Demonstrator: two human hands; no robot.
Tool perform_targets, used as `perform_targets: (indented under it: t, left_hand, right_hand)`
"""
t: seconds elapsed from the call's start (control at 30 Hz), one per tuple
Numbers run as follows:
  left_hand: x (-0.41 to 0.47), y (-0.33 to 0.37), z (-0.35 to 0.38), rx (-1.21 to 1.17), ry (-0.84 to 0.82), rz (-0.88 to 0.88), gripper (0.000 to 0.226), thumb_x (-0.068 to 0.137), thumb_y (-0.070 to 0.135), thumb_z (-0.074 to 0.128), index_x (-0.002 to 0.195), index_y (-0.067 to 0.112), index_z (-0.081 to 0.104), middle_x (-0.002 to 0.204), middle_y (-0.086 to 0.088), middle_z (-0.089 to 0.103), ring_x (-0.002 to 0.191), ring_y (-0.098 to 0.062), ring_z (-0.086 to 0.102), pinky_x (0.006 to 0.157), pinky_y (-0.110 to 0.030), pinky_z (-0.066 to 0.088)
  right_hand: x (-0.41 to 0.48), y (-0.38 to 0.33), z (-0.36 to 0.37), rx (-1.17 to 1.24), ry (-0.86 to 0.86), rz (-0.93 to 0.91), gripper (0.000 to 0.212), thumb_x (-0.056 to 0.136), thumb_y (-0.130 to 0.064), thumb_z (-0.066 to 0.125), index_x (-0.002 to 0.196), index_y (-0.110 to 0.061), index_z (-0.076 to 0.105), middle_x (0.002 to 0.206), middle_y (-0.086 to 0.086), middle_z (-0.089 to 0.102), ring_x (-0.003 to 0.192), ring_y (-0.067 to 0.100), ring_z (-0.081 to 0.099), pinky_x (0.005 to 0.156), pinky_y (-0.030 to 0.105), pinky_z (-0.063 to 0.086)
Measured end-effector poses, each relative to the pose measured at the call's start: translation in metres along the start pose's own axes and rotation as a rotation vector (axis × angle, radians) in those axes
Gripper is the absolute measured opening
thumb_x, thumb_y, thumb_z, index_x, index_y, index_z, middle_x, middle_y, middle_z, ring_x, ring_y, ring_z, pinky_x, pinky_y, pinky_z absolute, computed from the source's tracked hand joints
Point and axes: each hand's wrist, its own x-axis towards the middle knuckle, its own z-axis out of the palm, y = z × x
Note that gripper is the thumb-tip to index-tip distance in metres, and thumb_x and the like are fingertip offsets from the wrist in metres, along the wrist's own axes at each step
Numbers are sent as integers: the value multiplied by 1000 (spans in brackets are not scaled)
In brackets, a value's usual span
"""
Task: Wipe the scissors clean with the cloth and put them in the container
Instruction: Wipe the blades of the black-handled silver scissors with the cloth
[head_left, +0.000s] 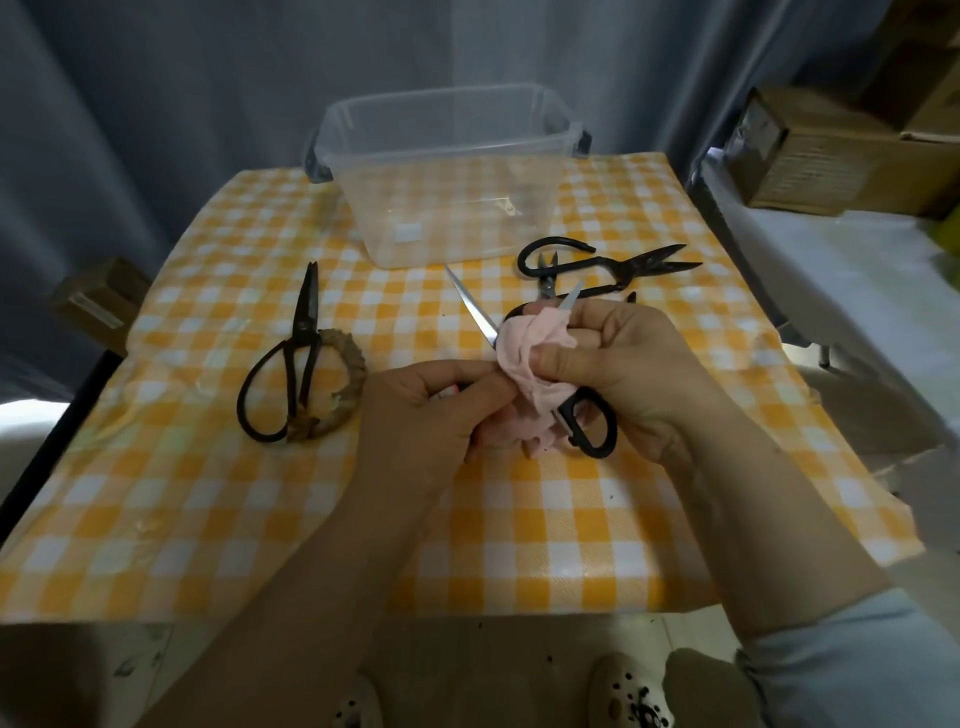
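- At the left edge of your table, a wooden block (96, 306) sits just off the yellow-and-white checked tablecloth (208, 519).
- On the left of the cloth-covered top lie dark old scissors (293, 358), blades shut and pointing far. Their handles rest across a woven ring (345, 379).
- Your left hand (431, 410) is near the middle, fingers curled tightly together. They seem to grip one handle of the open scissors (475, 314), and the fingertips touch the pink cloth (524, 364); most of that handle is hidden.
- The open scissors are held above the table between your hands, blades spread and pointing far. One bright blade sticks out to the far left of the cloth, the other tip shows beside your right fingers, and a black handle loop hangs near your right wrist.
- The pink cloth is bunched round the scissors' middle.
- Your right hand (639, 358) clamps the cloth, thumb pressed on it and fingers curled round it.
- Far, at centre, stands the clear container (447, 150), with no lid on it.
- Right of it lie black scissors (602, 262), with small snips (546, 275) across them.
- Cardboard boxes (821, 156) stand far right.
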Motion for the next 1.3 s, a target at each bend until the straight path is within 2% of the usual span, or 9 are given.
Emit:
perform_targets:
  t: [0.13, 0.23, 0.33, 0.53, 0.63, 0.73, 0.93, 1.1, 1.3]
  left_hand:
    - [-1, -2, 2, 10, 15, -1, 13, 79, 8, 69, 69, 15, 72, 42, 8, 56, 38, 0, 45, 39, -12, 36]
    - [0, -2, 4, 21, 25, -11, 6, 80, 9, 70, 75, 11, 73, 40, 8, 54, 35, -1, 44, 39, -12, 35]
    - [1, -4, 4, 34, 37, -35, 3, 79, 10, 72, 77, 10, 74, 40, 7, 53, 35, -2, 41, 38, -13, 35]
    - [0, -3, 2, -1, 52, -65, 8, 80, 9, 69, 73, 12, 71, 39, 6, 52, 35, -2, 42, 37, -13, 35]
    - [0, -2, 3, 13, 41, -54, 7, 79, 10, 70, 74, 12, 72, 39, 6, 52, 35, -2, 42, 38, -13, 35]
    - [0, -2, 3, 31, 40, -56, 6, 77, 12, 73, 72, 15, 73, 42, 6, 55, 37, -2, 42, 39, -13, 36]
    - [4, -3, -2, 46, 53, -76, 10, 79, 11, 72, 70, 16, 73, 45, -2, 55, 37, -6, 41, 38, -14, 36]
    - [3, -4, -3, 79, 1, -86, 11, 79, 12, 72, 68, 15, 73, 47, 5, 58, 40, -2, 43, 39, -14, 36]
    - [6, -2, -5, 83, 27, -92, 9, 79, 12, 72, 70, 15, 73, 46, 2, 59, 37, -4, 41, 37, -15, 36]
  right_hand:
    - [0, 3, 4, 107, 67, 32, 38, 58, -1, 74, 94, -12, 67, 72, 5, 73, 65, 17, 70, 61, 32, 60]
    - [2, 2, 4, 213, 141, 51, 44, 54, -1, 73, 96, -10, 66, 71, 6, 73, 62, 17, 70, 54, 28, 57]
    - [5, 0, 2, 258, 212, 19, 37, 67, 8, 71, 99, -8, 64, 67, 5, 71, 57, 16, 69, 50, 24, 55]
    - [1, 3, 4, -36, 36, 53, 25, 68, -3, 75, 90, -11, 67, 72, 5, 73, 64, 19, 70, 55, 28, 57]
    - [3, 2, 3, 40, 98, 20, 26, 72, 5, 71, 90, -13, 66, 69, 3, 72, 62, 16, 69, 57, 28, 58]
    - [6, 1, -1, 216, 206, 5, 29, 75, 11, 67, 97, -8, 62, 63, 3, 71, 55, 14, 68, 49, 25, 55]
    - [3, 8, 6, 25, 105, 80, 38, 72, 2, 73, 109, -3, 64, 79, 11, 72, 57, 19, 68, 46, 27, 55]
    - [10, 4, -7, 224, 270, 44, 33, 73, 7, 70, 104, -1, 64, 71, 5, 72, 59, 16, 70, 51, 24, 55]
    - [6, 13, 7, 135, 134, 138, 44, 63, 5, 74, 106, 2, 65, 81, 13, 71, 65, 21, 69, 58, 33, 59]
